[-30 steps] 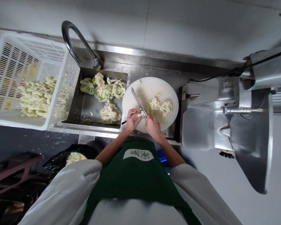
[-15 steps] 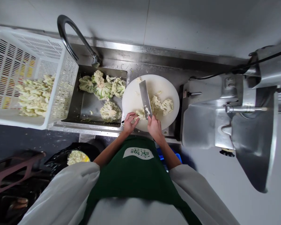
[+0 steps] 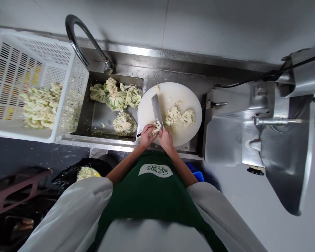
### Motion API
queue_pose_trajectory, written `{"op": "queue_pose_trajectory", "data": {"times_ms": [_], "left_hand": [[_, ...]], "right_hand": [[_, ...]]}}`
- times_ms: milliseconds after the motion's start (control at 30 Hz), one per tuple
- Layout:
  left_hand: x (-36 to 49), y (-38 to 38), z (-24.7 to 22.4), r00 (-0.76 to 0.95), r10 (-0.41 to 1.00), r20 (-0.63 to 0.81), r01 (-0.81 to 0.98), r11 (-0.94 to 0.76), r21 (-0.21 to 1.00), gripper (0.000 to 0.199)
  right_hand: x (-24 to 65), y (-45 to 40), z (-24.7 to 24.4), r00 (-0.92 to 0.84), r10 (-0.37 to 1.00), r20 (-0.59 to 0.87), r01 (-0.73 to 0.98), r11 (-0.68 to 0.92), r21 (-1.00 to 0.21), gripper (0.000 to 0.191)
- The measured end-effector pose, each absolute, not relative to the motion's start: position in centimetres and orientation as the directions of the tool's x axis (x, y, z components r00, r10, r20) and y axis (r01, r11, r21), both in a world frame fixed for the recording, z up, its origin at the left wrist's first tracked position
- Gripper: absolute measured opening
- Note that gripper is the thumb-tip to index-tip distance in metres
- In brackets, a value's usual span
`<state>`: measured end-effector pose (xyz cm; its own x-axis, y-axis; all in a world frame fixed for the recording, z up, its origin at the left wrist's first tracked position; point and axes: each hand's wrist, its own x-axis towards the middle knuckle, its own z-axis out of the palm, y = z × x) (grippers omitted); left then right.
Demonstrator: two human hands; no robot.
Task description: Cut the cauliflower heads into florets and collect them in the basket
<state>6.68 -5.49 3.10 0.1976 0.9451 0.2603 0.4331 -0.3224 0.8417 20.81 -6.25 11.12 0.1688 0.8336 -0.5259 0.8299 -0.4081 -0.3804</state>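
Observation:
My right hand [image 3: 166, 139] is wrapped round the handle of a kitchen knife [image 3: 156, 107], whose broad blade points away over the round white cutting board [image 3: 147, 101]. Beside it, my left hand [image 3: 146, 136] grips a small cauliflower floret [image 3: 156, 128] against the near part of the blade. Larger cauliflower pieces [image 3: 187, 118] and crumbs lie on the board, right of the knife. The fingertips of both hands nearly meet, and the knife handle is hidden in my right fist.
A sink [image 3: 99, 120] left of the board holds several cauliflower heads [image 3: 124, 124] under a curved faucet [image 3: 77, 24]. Farther left stands a white crate [image 3: 77, 91] with cut florets [image 3: 40, 105]. A metal slicing machine [image 3: 223, 140] stands close on the right. Below left is a black-lined bin [image 3: 88, 164].
My right hand and the knife have shifted left, closer to my left hand. The knife has moved away from the larger pieces, which stay in place. My left hand still holds a floret.

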Motion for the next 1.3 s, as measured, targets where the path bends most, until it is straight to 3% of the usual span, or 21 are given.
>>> {"op": "queue_pose_trajectory", "data": {"times_ms": [167, 300, 500, 867, 1067, 1300], "left_hand": [[6.2, -4.9, 3.8, 0.208, 0.948, 0.24, 0.44, -0.31, 0.843, 0.021], [4.8, -3.6, 3.7, 0.314, 0.882, 0.35, 0.478, -0.466, 0.745, 0.032], [2.7, -2.2, 1.2, 0.467, 0.812, 0.35, 0.47, -0.563, 0.68, 0.02], [4.0, -3.1, 1.1, 0.246, 0.928, 0.279, 0.487, -0.368, 0.792, 0.016], [4.1, -3.3, 0.9, 0.211, 0.946, 0.248, 0.487, -0.321, 0.812, 0.016], [3.9, -4.6, -0.3, 0.163, 0.939, 0.303, 0.497, -0.344, 0.797, 0.011]], "right_hand": [[22.4, -5.5, 9.3, 0.177, 0.848, -0.5, 0.819, -0.409, -0.402, 0.034], [24.3, -5.7, 9.2, 0.224, 0.848, -0.48, 0.825, -0.427, -0.37, 0.032], [24.5, -7.3, 10.4, 0.243, 0.874, -0.42, 0.834, -0.41, -0.371, 0.033], [20.3, -7.6, 11.3, 0.152, 0.877, -0.457, 0.876, -0.333, -0.348, 0.041], [19.2, -5.9, 11.1, 0.143, 0.859, -0.491, 0.909, -0.31, -0.278, 0.036], [19.9, -2.4, 11.1, 0.101, 0.851, -0.516, 0.892, -0.307, -0.332, 0.032]]}}
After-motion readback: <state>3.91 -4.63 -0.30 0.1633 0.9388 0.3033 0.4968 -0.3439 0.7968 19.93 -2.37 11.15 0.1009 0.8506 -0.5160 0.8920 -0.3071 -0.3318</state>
